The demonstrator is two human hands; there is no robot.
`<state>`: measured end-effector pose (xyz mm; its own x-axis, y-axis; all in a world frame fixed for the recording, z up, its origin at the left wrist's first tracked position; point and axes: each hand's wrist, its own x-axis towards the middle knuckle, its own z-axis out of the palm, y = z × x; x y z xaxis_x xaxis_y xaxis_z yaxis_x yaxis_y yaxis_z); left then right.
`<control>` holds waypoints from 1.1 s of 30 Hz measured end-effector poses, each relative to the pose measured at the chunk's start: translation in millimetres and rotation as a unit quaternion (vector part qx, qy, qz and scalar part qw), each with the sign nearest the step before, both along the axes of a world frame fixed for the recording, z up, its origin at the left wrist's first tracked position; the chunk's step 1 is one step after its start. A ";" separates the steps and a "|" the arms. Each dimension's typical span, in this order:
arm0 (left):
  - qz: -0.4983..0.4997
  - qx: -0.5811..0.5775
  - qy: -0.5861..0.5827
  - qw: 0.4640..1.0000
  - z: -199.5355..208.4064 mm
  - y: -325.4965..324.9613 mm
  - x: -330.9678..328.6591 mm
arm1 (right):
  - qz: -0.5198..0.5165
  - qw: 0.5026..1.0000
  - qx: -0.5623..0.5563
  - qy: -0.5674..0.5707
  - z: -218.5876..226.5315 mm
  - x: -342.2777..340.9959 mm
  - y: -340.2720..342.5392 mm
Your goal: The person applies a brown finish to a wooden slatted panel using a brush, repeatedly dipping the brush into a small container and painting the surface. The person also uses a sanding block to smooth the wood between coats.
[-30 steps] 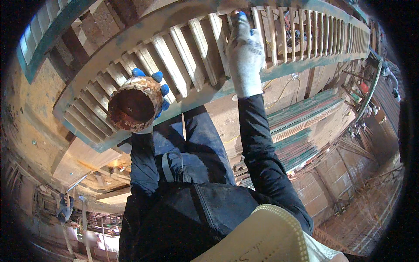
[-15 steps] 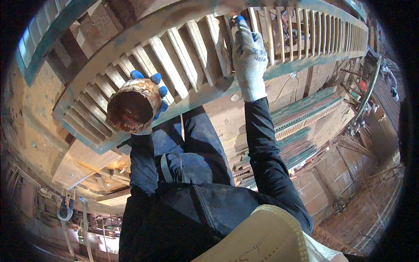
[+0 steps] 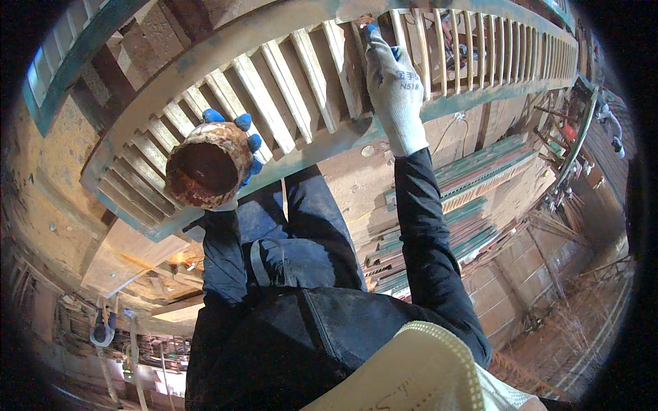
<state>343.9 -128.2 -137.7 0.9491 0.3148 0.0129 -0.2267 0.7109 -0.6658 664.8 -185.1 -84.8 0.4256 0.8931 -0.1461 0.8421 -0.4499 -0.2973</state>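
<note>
My left hand [image 3: 253,143], in a white glove with blue fingertips, is wrapped round a round brown pot [image 3: 211,164]. Its outside is crusted with drips and its open mouth shows a dark reddish inside. Beneath it lies a long curved wooden frame [image 3: 333,151] with slanted pale slats and blue-green stained edges. My right hand [image 3: 399,92], gloved likewise, is over the slats right of the middle, fingers closed and pointing toward the far rail. A small reddish-brown bit shows by its fingertips; what it grips is mostly hidden.
Another blue-green slatted frame [image 3: 68,61] lies at the far left. Stacks of green and reddish slatted pieces [image 3: 473,185] lie on the floor to the right. A wooden board [image 3: 130,253] is at the lower left. Cables and clutter [image 3: 572,164] lie at the right.
My right hand has shifted slightly, its wrist and forearm swinging to the right while the fingertips move a little left. My left hand and the pot have barely moved.
</note>
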 end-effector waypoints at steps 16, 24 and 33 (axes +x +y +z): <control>0.043 0.045 0.063 0.996 3.7 -2.3 2.8 | -0.021 0.998 0.005 -0.056 16.6 0.9 15.0; 0.071 0.063 0.097 0.991 11.9 -4.9 4.7 | -0.013 0.999 0.043 -0.018 6.5 4.6 6.5; 0.092 0.083 0.147 0.981 16.3 -8.1 3.9 | 0.023 0.999 0.011 -0.031 -4.0 2.9 0.0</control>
